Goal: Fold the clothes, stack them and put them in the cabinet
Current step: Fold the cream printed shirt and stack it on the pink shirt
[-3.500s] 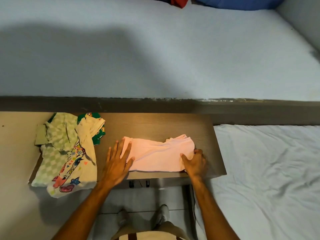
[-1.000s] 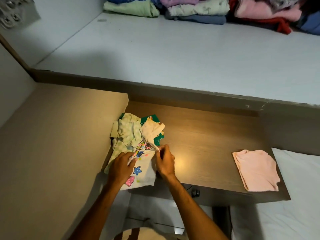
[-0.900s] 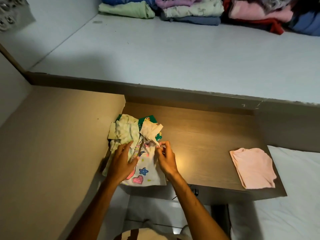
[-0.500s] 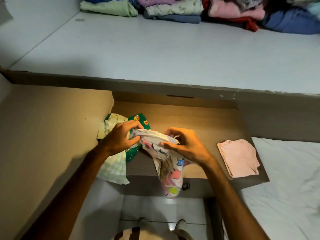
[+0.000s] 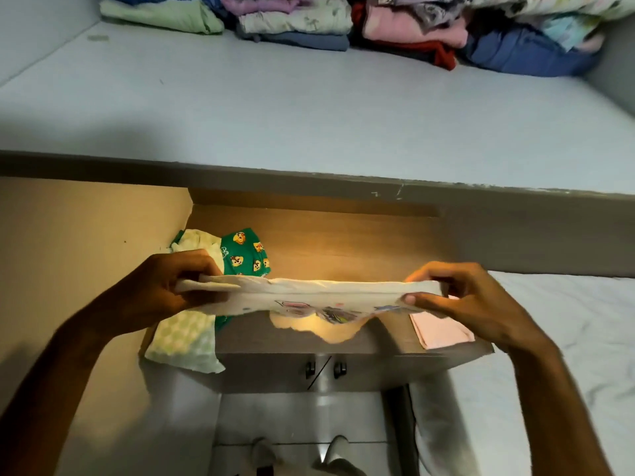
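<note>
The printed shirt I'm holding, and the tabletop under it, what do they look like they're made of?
Printed shirt: soft, thin knit fabric, probably cotton, matte; it sags between the left hand and right hand, and light glows through its hanging edge. Tabletop: brown wood-grain board, likely laminate, smooth with slight sheen; it shows faint grain and reflects the warm light.

Left hand and right hand stretch a printed garment above the wooden tabletop.
</note>
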